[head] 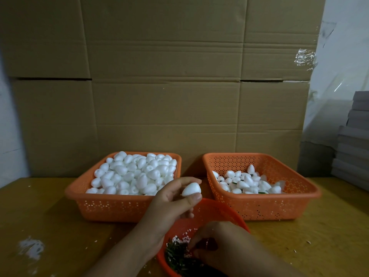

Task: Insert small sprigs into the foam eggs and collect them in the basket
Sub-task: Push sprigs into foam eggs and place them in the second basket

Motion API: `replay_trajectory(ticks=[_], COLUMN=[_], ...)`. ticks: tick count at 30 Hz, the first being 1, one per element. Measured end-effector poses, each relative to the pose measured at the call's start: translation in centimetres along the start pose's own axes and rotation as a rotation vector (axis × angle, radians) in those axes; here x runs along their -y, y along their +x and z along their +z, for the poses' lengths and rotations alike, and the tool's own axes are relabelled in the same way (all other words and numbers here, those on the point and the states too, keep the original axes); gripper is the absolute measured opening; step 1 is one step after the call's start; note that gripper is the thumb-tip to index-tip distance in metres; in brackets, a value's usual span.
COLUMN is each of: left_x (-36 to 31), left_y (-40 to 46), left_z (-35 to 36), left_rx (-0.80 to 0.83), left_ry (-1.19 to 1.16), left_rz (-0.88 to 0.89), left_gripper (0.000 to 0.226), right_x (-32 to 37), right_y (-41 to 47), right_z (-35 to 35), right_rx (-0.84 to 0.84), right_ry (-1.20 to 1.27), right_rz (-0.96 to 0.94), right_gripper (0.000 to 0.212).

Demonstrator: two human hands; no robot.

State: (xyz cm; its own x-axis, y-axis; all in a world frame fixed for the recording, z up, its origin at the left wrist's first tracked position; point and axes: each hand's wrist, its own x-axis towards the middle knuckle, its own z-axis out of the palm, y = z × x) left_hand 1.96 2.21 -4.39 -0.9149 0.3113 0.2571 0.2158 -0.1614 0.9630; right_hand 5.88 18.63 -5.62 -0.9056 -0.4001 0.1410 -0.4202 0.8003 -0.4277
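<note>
My left hand (171, 202) holds a white foam egg (191, 189) between thumb and fingers, raised between the two orange baskets. My right hand (219, 244) reaches down into a small round orange bowl (219, 210), fingers curled among dark green sprigs (179, 258); whether it pinches one is hidden. The left basket (111, 206) is heaped with plain foam eggs (135, 174). The right basket (279, 204) holds fewer eggs (245, 182), some with green sprigs showing.
Flattened cardboard sheets (159, 76) stand upright behind the baskets. A stack of grey boards (353, 142) sits at the right edge. White foam crumbs (32, 248) lie on the wooden table (50, 226) at the left.
</note>
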Motion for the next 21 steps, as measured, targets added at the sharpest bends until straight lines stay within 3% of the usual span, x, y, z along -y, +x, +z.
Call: replay_trajectory(ticks=[21], left_x=[-0.01], left_y=[-0.37], left_z=[0.17], left_rx=[-0.050], left_ry=[0.114], left_rz=[0.062], left_gripper=[0.033], right_x=[0.03], right_y=[-0.18], right_z=[0.02], right_rx=[-0.006], right_ry=[0.000], right_rz=[-0.017], right_gripper=[0.021])
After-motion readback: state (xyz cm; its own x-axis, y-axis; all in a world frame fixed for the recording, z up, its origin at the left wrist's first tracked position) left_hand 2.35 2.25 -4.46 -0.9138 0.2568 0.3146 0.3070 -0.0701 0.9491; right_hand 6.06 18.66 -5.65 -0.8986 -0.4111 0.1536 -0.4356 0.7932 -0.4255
